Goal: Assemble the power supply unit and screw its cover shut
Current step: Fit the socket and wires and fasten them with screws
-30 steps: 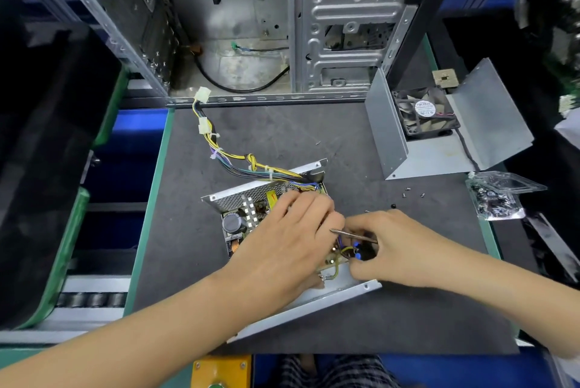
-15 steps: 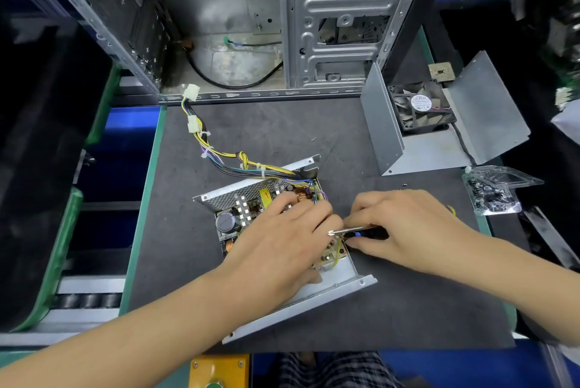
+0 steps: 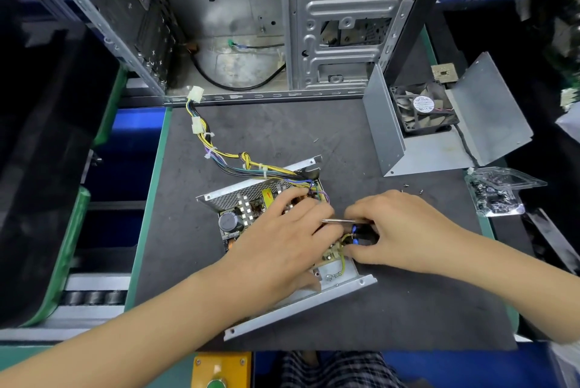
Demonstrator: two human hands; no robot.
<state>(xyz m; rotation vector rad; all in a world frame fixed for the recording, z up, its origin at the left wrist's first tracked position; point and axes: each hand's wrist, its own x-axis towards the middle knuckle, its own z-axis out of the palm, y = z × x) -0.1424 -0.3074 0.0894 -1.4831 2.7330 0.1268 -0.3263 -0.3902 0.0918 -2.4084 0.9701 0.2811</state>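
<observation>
Head view, screwdriver (image 3: 340, 221) level, tip pointing left

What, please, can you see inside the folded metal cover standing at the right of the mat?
A black fan with a round white label sits inside the cover, and a dark wire runs from it across the cover's floor. The near wall hides the fan's left edge.

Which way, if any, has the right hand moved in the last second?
Yes. The right hand, gripping the screwdriver, has shifted away from the person, toward the loose screws on the mat; its knuckles now nearly reach them.
</observation>
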